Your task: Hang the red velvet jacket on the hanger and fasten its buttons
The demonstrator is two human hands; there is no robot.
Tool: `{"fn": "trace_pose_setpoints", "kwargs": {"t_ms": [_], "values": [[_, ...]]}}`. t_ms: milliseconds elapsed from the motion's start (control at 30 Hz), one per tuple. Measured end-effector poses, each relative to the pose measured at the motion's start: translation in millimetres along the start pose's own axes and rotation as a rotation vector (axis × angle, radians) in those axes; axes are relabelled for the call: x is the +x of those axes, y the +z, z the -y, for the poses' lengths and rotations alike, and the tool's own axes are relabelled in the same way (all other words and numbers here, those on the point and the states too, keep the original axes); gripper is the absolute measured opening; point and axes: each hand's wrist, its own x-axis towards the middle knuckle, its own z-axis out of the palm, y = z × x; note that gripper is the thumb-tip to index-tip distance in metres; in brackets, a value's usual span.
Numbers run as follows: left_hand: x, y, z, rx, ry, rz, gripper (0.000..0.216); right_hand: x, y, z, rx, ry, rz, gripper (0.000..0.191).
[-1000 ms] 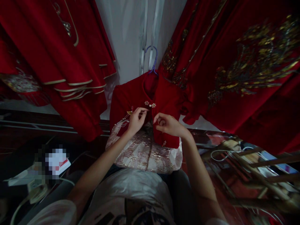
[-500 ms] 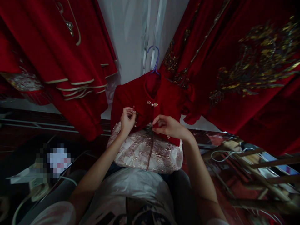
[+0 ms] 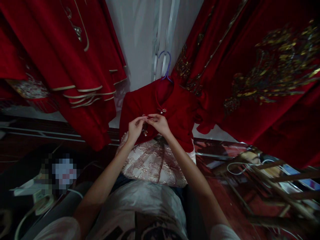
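Observation:
A small red velvet jacket [image 3: 180, 110] hangs on a purple hanger [image 3: 166, 66] in front of me, over a pale gold-patterned skirt [image 3: 152, 163]. My left hand [image 3: 136, 128] and my right hand [image 3: 158, 122] meet at the jacket's front, fingers pinched together on a pearl clasp [image 3: 145, 124] left of centre. A second pearl clasp [image 3: 162, 110] sits fastened just above my right hand. A few beads dangle below my fingers.
Large red garments with gold trim [image 3: 82, 76] hang at the left and gold-embroidered ones [image 3: 262, 76] at the right. A white wall [image 3: 140, 43] shows between them. White cables and wooden rods [image 3: 270, 173] lie at the right, boxes and a cord [image 3: 42, 200] at the lower left.
My right hand has moved up and left from the jacket's lower front edge to join my left hand at the clasp. The view has shifted slightly.

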Motion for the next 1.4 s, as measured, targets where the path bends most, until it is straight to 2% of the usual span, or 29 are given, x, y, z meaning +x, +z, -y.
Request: {"fn": "trace_pose_setpoints", "kwargs": {"t_ms": [100,233,400,533,667,800,1000,1133,1400], "values": [[-1.2,-1.1,-0.3,0.003,0.008,0.021,0.023,0.1,-0.5,-3.5,0.017,-0.043,0.090,0.040],[-2.1,-1.8,0.0,-0.001,0.001,0.027,0.023,-3.3,-1.9,-3.9,-0.098,-0.152,0.052,0.039],[-1.1,-5.0,0.9,-0.033,-0.027,0.008,0.023,-1.9,-4.5,-4.2,-0.064,-0.136,0.013,0.037],[-0.8,-6.9,1.5,-0.035,-0.045,0.004,0.024,-5.6,-11.2,-3.0,-0.212,-0.205,0.009,0.032],[-1.6,-5.5,2.2,-0.024,-0.034,0.017,0.025,-8.3,-14.0,-6.5,-0.344,-0.284,0.004,0.038],[-1.6,-4.6,3.4,-0.042,-0.036,0.005,0.024,-4.6,-11.5,-16.2,-0.266,-0.241,0.048,0.032],[-0.7,-6.0,5.6,-0.018,-0.032,0.005,0.025,0.4,-8.2,-14.2,-0.028,-0.215,0.005,0.034],[-0.5,-4.6,4.2,-0.006,-0.022,0.010,0.025,-0.8,-5.0,-2.8,-0.100,-0.245,0.031,0.032],[-0.7,-4.4,3.7,0.026,-0.043,0.025,0.031,-5.1,2.5,1.1,-0.209,-0.308,-0.041,0.023]]}}
